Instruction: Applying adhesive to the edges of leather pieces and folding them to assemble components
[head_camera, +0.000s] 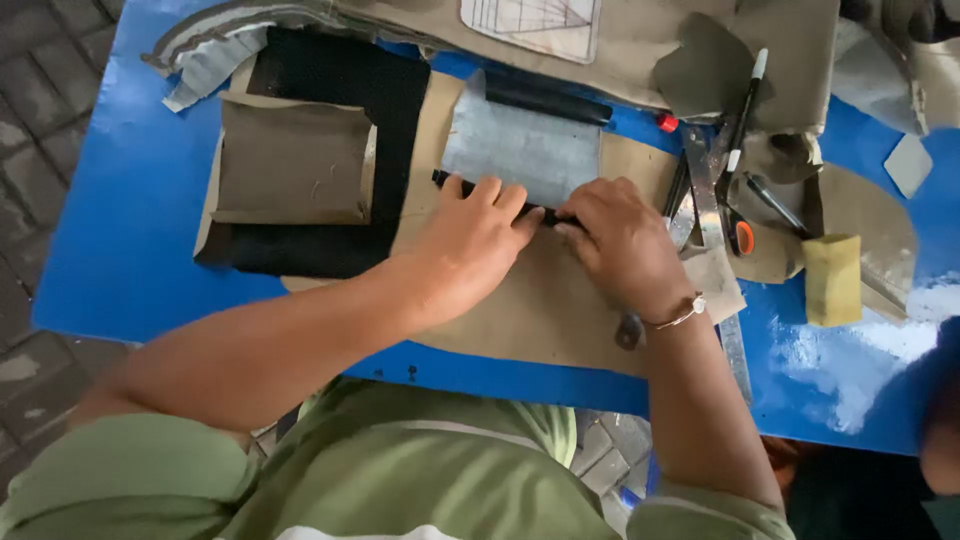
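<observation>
one black strip (500, 200) under two hands (470, 235) (620, 235), beside one grey sheet (520, 150)

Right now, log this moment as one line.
left hand: pressing black strip | right hand: pressing same strip | under: grey sheet, tan sheet | surface: blue table

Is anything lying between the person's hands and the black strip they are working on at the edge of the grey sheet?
Nothing visible does. The left hand and the right hand both press directly on the black strip, which lies along the lower edge of the grey sheet. The fingers cover most of the strip.
</observation>
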